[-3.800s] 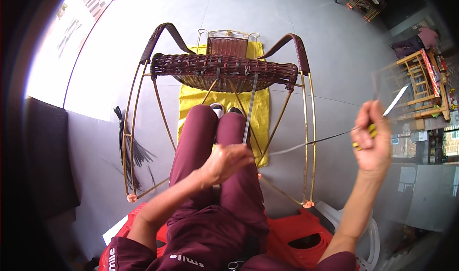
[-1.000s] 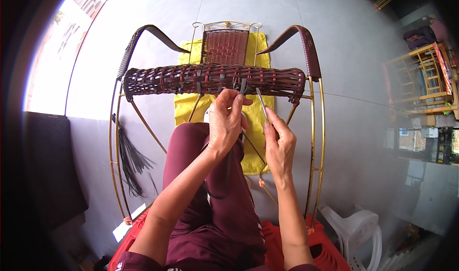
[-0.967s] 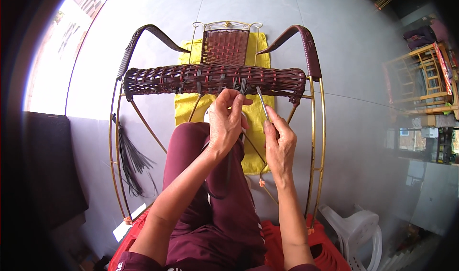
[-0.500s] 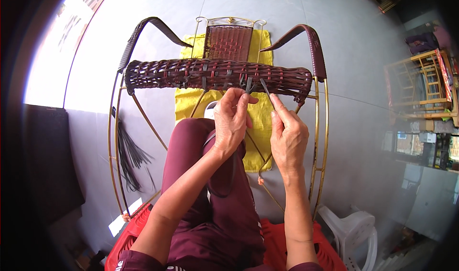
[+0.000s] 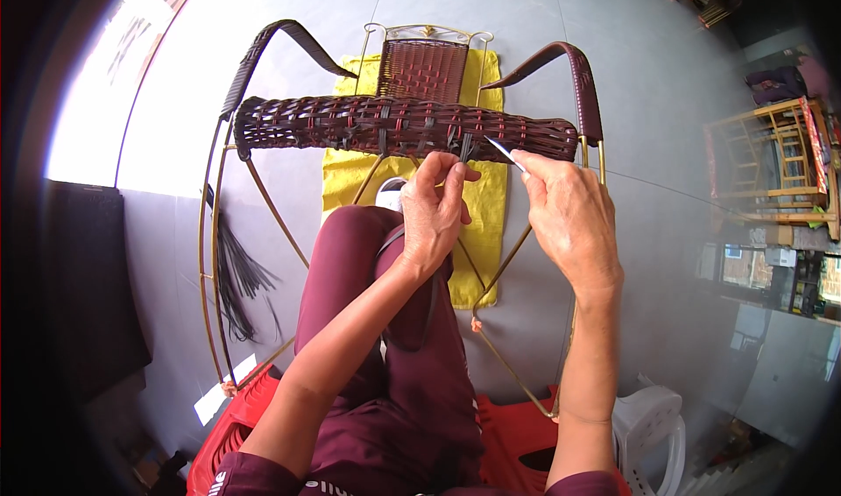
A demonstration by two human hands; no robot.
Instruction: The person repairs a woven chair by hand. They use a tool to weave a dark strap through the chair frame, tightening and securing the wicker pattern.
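Observation:
A dark brown and red woven seat edge (image 5: 350, 126) of a gold-framed chair stretches across in front of me. My left hand (image 5: 434, 207) is pinched at its near side, its fingertips on dark flat weaving strips (image 5: 467, 148) that come out of the weave. My right hand (image 5: 574, 211) is closed round a slim pointed metal tool (image 5: 504, 152). The tool's bright tip points up and left at the weave, right of the strips; its handle is hidden in my hand. Behind stands the chair's woven backrest panel (image 5: 422, 69).
Curved wrapped armrests (image 5: 583, 84) rise at both sides. A bundle of loose dark strips (image 5: 236, 264) hangs on the left frame. Yellow cloth (image 5: 350, 176) lies under the chair. Red plastic seating (image 5: 517, 430) is beneath me, with a white plastic chair (image 5: 653, 426) at lower right.
My right hand has moved right and turned, and the pointed tool now slants more, its tip still by the weave. My left hand stays at the strips. The view has shifted slightly.

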